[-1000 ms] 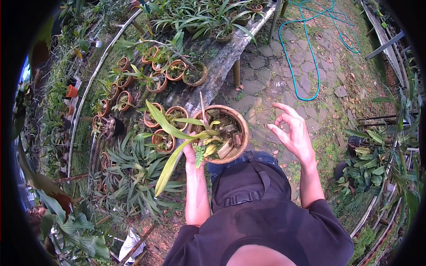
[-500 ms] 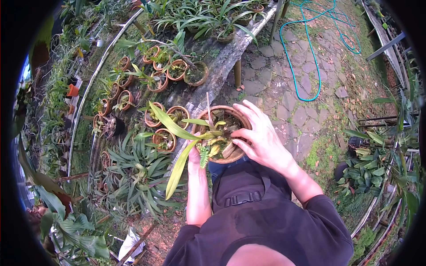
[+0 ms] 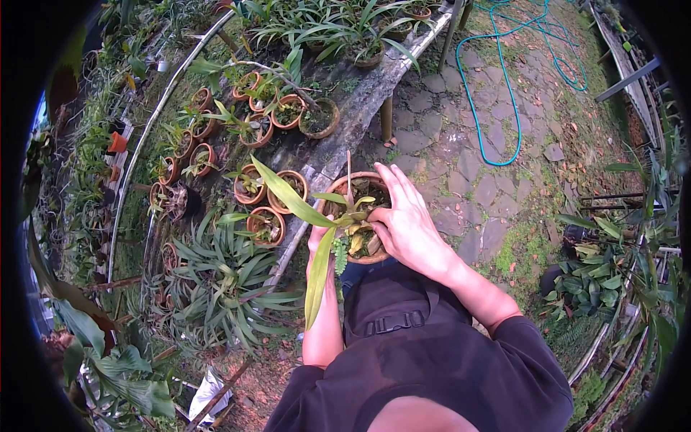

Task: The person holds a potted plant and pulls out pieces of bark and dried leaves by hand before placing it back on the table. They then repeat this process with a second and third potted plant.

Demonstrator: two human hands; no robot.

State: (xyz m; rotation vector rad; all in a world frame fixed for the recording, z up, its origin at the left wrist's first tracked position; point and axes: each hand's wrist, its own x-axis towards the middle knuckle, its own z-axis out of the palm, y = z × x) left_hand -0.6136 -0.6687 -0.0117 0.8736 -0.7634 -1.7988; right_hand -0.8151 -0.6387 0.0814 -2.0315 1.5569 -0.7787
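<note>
A terracotta pot [image 3: 344,183] with an orchid plant [image 3: 309,216] sits in front of my chest. Long green leaves hang over its left rim, and a thin stake stands upright in it. My left hand [image 3: 317,241] grips the pot from below at its near left side, mostly hidden by the leaves. My right hand [image 3: 404,223] lies flat across the pot's right half, fingers spread over the rim and the bark pieces inside.
A long bench [image 3: 338,122] carries several small potted orchids [image 3: 286,113]. Spiky green plants [image 3: 223,277] grow below left. A teal hose [image 3: 497,86] lies on the stone paving [image 3: 461,187] at right. Leafy plants [image 3: 590,281] and rails stand far right.
My right hand came from open air at the right down onto the pot and now covers its right half. The pot has shifted slightly nearer and the leaves droop lower.
</note>
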